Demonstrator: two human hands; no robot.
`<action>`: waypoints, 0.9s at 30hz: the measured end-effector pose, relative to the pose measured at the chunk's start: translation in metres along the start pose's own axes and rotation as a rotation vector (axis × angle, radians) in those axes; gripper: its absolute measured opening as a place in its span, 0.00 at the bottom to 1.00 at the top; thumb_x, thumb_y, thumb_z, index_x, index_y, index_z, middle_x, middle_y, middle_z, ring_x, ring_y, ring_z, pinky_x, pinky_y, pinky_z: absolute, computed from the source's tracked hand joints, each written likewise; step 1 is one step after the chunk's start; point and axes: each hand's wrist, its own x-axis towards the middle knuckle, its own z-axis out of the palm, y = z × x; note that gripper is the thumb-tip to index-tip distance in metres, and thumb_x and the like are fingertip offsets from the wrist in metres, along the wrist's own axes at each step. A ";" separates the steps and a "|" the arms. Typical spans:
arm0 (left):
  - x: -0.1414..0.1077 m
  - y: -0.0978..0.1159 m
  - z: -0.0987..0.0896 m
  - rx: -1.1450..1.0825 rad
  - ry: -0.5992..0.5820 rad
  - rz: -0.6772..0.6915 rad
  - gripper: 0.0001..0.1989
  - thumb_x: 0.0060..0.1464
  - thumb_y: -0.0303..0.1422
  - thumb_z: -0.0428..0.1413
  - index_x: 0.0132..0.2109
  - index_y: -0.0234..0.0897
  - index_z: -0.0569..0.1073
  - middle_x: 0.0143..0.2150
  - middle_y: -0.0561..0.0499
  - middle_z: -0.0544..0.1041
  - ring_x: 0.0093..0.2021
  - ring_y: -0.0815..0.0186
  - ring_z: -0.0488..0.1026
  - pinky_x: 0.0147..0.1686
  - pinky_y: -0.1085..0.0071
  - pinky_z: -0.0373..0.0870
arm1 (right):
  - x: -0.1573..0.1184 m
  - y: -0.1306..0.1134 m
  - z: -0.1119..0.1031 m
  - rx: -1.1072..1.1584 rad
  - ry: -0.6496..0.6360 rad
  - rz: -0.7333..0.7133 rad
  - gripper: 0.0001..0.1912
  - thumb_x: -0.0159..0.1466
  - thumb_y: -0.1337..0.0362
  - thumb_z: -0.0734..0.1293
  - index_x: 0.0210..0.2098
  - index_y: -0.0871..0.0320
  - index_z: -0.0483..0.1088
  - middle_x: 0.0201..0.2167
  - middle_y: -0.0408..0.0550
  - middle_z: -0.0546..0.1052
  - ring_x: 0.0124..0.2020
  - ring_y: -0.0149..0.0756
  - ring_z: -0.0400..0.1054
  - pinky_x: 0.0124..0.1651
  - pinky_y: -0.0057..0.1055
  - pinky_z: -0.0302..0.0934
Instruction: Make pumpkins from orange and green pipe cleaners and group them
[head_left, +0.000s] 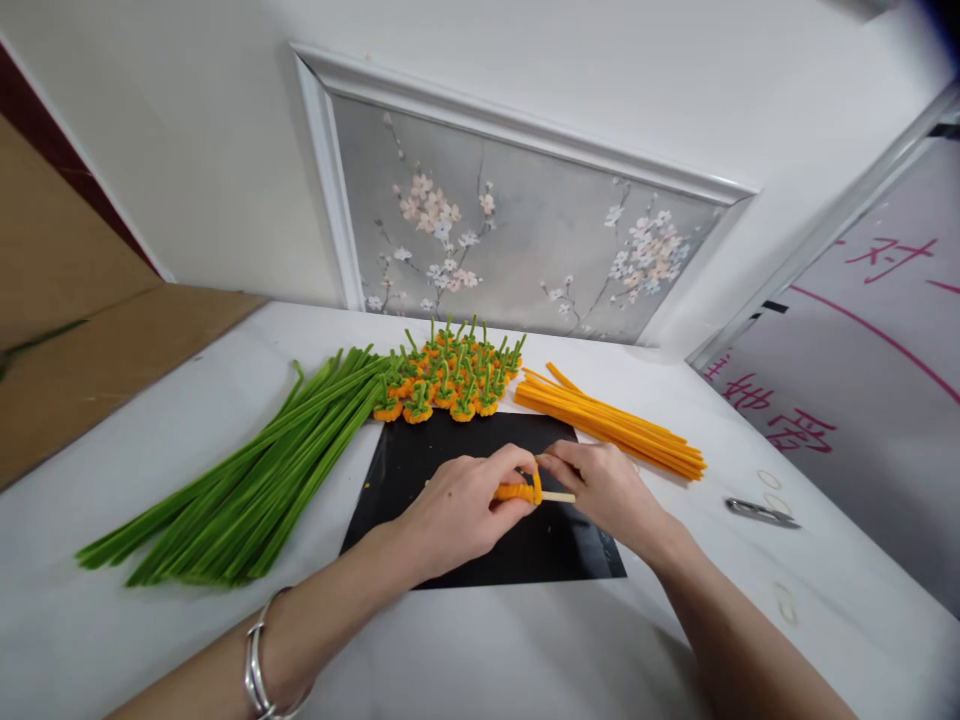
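Note:
Over a black mat (540,562), my left hand (454,505) is closed around a thin wooden stick (559,497) wound with an orange pipe cleaner (516,492). The stick's bare end points right. A loop of the pipe cleaner rises off the coil toward my right hand (611,490), whose thumb and fingers pinch its free end; the exact tip is hidden by the fingers. Just behind the mat stand several small orange pieces with green stems (463,400), packed together.
A bundle of green pipe cleaners (247,490) lies at left, loose orange ones (611,425) at right. Nail clippers (761,513) and pale rubber bands (785,604) lie further right on the white table (420,650). A wall with a framed floral panel (525,240) bounds the back.

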 end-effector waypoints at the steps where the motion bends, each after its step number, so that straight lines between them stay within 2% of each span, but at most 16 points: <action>1: 0.000 0.000 0.000 -0.004 0.007 -0.008 0.10 0.56 0.29 0.53 0.45 0.42 0.70 0.29 0.57 0.77 0.26 0.69 0.72 0.28 0.76 0.63 | 0.000 0.000 0.000 -0.015 -0.020 0.005 0.15 0.68 0.61 0.59 0.29 0.57 0.72 0.22 0.43 0.74 0.22 0.31 0.65 0.26 0.26 0.49; 6: 0.000 -0.002 0.000 -0.022 0.031 -0.001 0.11 0.55 0.29 0.54 0.46 0.44 0.74 0.33 0.56 0.78 0.29 0.69 0.72 0.29 0.76 0.64 | -0.003 -0.002 0.000 -0.065 -0.087 -0.003 0.15 0.66 0.64 0.60 0.23 0.56 0.67 0.16 0.40 0.68 0.18 0.29 0.58 0.23 0.27 0.42; 9: 0.002 -0.005 0.001 -0.082 0.070 0.025 0.11 0.56 0.27 0.52 0.43 0.42 0.77 0.33 0.54 0.78 0.29 0.70 0.71 0.30 0.77 0.64 | -0.005 -0.002 -0.002 -0.023 -0.152 -0.024 0.15 0.66 0.65 0.59 0.22 0.56 0.64 0.17 0.39 0.65 0.18 0.28 0.55 0.24 0.27 0.43; 15: 0.006 -0.014 -0.002 -0.117 0.195 -0.065 0.09 0.55 0.28 0.52 0.40 0.39 0.77 0.32 0.54 0.79 0.28 0.70 0.72 0.31 0.76 0.66 | -0.014 -0.012 -0.017 0.046 -0.287 -0.133 0.16 0.66 0.64 0.60 0.21 0.57 0.62 0.17 0.37 0.61 0.19 0.26 0.51 0.24 0.25 0.44; 19: 0.006 -0.016 -0.004 -0.012 0.174 -0.093 0.09 0.55 0.28 0.52 0.39 0.40 0.78 0.31 0.54 0.79 0.28 0.69 0.72 0.31 0.76 0.65 | -0.021 -0.022 -0.028 0.019 -0.253 -0.199 0.16 0.67 0.64 0.60 0.22 0.56 0.61 0.17 0.37 0.59 0.19 0.27 0.50 0.24 0.26 0.44; 27: 0.006 -0.017 -0.003 0.050 0.125 -0.050 0.12 0.54 0.26 0.52 0.41 0.43 0.77 0.35 0.55 0.80 0.33 0.67 0.75 0.33 0.75 0.65 | -0.020 -0.021 -0.030 0.060 -0.061 -0.248 0.14 0.69 0.63 0.57 0.33 0.56 0.72 0.27 0.45 0.74 0.26 0.31 0.67 0.31 0.27 0.57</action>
